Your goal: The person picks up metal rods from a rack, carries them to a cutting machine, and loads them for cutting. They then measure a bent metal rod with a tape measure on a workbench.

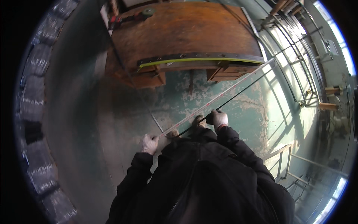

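Observation:
My left hand (149,144), in a pale knitted glove, pinches the near end of a long pale strip with red marks, which looks like a tape measure (203,107). The strip stretches slantwise up to the right, toward the desk's front right corner. My right hand (219,119), gloved too, is closed around a thin dark rod (236,96). This rod runs beside the strip, slightly lower, and its near end passes in front of my shoes (200,121). Another long dark bar (128,74) slants from the upper left down to near my left hand.
Ahead stands a brown wooden desk (186,28) with a red and black angle grinder (128,18). A dark bar with a yellow-green edge (201,58) lies along its front. Metal tube frames (298,67) stand right, wrapped bundles (37,86) far left, a low frame (281,158) lower right.

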`<act>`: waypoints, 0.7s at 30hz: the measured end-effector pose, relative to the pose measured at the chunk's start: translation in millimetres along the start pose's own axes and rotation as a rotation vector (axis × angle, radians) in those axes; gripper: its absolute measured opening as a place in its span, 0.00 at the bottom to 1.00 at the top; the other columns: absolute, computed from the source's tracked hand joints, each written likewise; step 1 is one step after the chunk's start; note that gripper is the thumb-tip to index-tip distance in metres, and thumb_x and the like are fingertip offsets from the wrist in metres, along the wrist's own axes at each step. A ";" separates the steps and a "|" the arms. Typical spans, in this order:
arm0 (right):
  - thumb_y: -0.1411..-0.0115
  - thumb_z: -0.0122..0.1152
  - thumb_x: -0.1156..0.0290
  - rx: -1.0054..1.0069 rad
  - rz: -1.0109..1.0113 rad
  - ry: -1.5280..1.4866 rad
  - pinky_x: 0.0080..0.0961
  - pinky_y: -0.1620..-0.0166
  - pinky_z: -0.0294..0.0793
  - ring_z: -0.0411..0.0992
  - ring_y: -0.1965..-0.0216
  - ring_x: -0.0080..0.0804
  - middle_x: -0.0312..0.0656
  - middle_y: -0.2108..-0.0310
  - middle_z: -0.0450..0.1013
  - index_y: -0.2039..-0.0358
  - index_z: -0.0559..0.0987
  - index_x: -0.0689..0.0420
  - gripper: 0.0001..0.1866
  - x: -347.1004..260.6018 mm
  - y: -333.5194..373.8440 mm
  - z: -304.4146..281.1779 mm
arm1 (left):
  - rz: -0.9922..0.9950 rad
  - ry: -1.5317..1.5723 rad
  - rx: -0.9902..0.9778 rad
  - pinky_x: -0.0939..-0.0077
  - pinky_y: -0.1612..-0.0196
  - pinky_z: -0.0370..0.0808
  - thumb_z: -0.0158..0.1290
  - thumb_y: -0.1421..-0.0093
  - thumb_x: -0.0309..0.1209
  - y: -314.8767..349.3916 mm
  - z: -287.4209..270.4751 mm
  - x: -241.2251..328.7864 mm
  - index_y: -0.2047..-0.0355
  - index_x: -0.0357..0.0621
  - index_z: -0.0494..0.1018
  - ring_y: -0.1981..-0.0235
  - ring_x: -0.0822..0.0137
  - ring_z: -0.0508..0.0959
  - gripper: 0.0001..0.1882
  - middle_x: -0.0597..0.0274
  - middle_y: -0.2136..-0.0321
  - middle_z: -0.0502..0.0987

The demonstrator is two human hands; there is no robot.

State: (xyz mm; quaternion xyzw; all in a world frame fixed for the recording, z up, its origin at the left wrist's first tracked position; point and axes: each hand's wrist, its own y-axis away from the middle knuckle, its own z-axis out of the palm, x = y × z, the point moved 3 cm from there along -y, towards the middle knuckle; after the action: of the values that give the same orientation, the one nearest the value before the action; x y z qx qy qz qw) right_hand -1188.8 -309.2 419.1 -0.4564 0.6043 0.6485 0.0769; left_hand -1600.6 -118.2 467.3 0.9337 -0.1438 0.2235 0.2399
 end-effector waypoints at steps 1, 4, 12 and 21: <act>0.28 0.62 0.65 -0.042 0.055 -0.126 0.36 0.59 0.85 0.86 0.64 0.44 0.51 0.62 0.86 0.52 0.84 0.71 0.18 3.1 -1.1 0.8 | -0.011 -0.006 -0.032 0.48 0.54 0.83 0.64 0.36 0.47 -0.1 -3.2 2.5 0.58 0.45 0.89 0.57 0.39 0.86 0.19 0.42 0.61 0.87; 0.27 0.62 0.68 -0.081 0.031 -0.255 0.43 0.66 0.89 0.84 0.71 0.48 0.54 0.67 0.83 0.55 0.81 0.71 0.15 -1.1 7.1 1.8 | 0.005 -0.038 -0.074 0.47 0.55 0.82 0.63 0.34 0.48 -0.9 -17.0 14.9 0.59 0.45 0.89 0.58 0.40 0.86 0.19 0.44 0.62 0.87; 0.28 0.62 0.69 -0.057 0.048 -0.222 0.49 0.65 0.90 0.84 0.73 0.52 0.55 0.68 0.83 0.57 0.80 0.70 0.13 -18.7 25.2 7.9 | -0.101 0.023 -0.213 0.53 0.53 0.82 0.63 0.33 0.45 1.7 -31.9 32.2 0.56 0.41 0.88 0.57 0.43 0.87 0.20 0.42 0.61 0.87; 0.29 0.62 0.71 -0.066 0.055 -0.188 0.44 0.63 0.88 0.84 0.70 0.47 0.51 0.68 0.82 0.61 0.79 0.68 0.10 -17.5 23.2 9.8 | -0.123 0.009 -0.213 0.50 0.51 0.81 0.61 0.33 0.48 -1.2 -29.6 27.2 0.56 0.48 0.89 0.56 0.43 0.86 0.19 0.47 0.62 0.87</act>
State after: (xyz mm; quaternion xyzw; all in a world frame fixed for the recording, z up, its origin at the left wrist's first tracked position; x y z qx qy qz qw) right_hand -1198.8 -298.8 446.2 -0.3788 0.5852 0.7099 0.1003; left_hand -1587.0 -106.4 503.3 0.9091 -0.1078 0.1959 0.3515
